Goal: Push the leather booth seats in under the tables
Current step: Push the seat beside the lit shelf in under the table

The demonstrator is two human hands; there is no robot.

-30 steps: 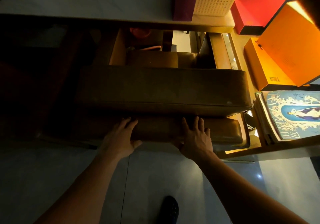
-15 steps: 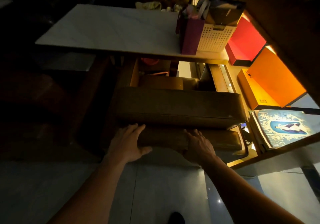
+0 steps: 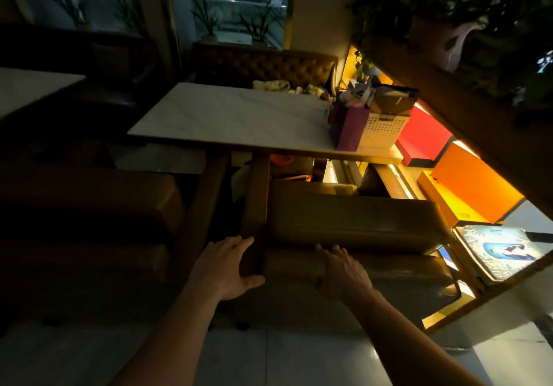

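Dim room: the seat (image 3: 356, 221) sits under the table (image 3: 236, 116); your left hand (image 3: 224, 269) and right hand (image 3: 344, 272) lie open-fingered against it.

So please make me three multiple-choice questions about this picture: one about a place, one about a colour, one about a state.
1. Where does the white perforated basket stand?
A. on the floor
B. on the marble table, at its right end
C. on the booth seat

2. What colour is the bag beside the basket?
A. purple
B. green
C. white

3. How are the hands at the leather seat?
A. both closed in fists
B. both open, fingers spread
C. one holds a cloth

Answers:
1 B, since it sits on the tabletop near the right edge.
2 A, its side shows purple.
3 B, the left hand and right hand are flat and open at the seat's near edge.
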